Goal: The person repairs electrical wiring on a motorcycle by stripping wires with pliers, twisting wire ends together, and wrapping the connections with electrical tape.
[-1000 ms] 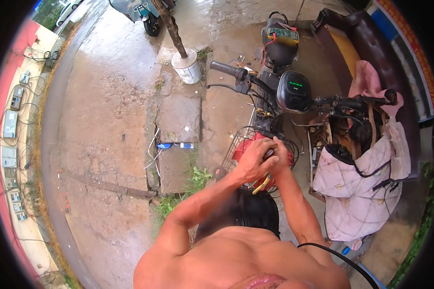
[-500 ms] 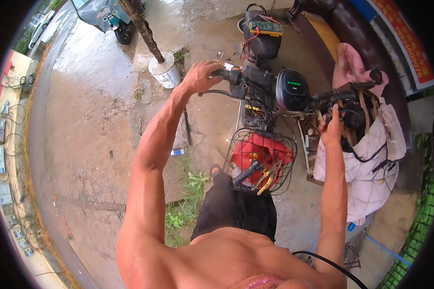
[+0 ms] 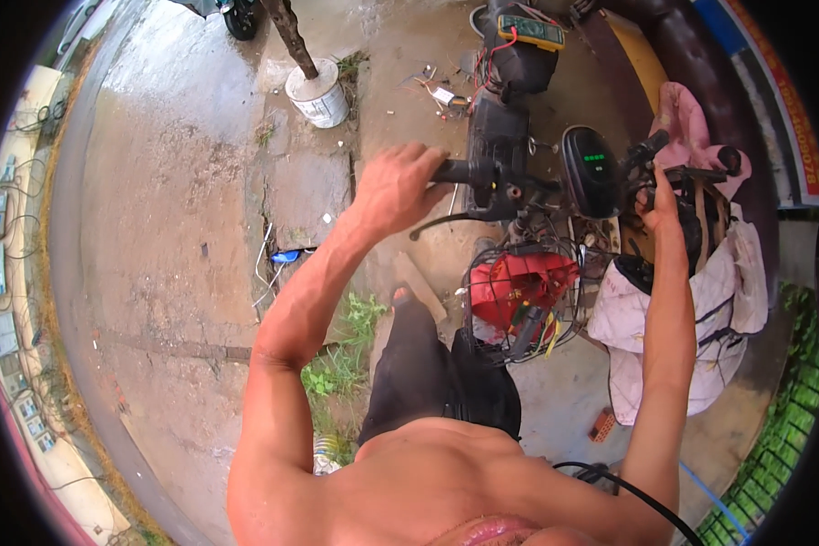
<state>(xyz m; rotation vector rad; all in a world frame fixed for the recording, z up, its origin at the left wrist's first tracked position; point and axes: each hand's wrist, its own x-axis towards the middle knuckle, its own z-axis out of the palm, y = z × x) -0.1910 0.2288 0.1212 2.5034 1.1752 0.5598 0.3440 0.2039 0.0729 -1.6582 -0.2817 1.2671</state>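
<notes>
An electric bike stands before me, its front basket nearest my legs. My left hand [image 3: 399, 189] is closed round the black handlebar grip [image 3: 460, 171], above a brake lever [image 3: 441, 223]. Some of its fingers are hidden under the grip. My right hand [image 3: 660, 207] is closed on the other side of the handlebar [image 3: 648, 146], its fingers partly hidden. Between them a dark display [image 3: 593, 171] shows green lit marks. The wire basket [image 3: 569, 337] holds a red cloth [image 3: 519, 287] and hand tools with dark and yellow handles. A yellow-edged multimeter [image 3: 530, 33] with red leads lies on the bike's rear.
A white bucket [image 3: 320, 98] with a wooden post stands at the far left. Pink-white quilted padding [image 3: 673, 318] lies at the right, beside a dark sofa [image 3: 687, 45]. Weeds [image 3: 337, 364] grow left of my legs. A brick [image 3: 601, 425] lies lower right.
The handlebar and both hands have shifted to the right, and the handlebar has turned. The display now faces more to the right. Both hands stay on the handlebar.
</notes>
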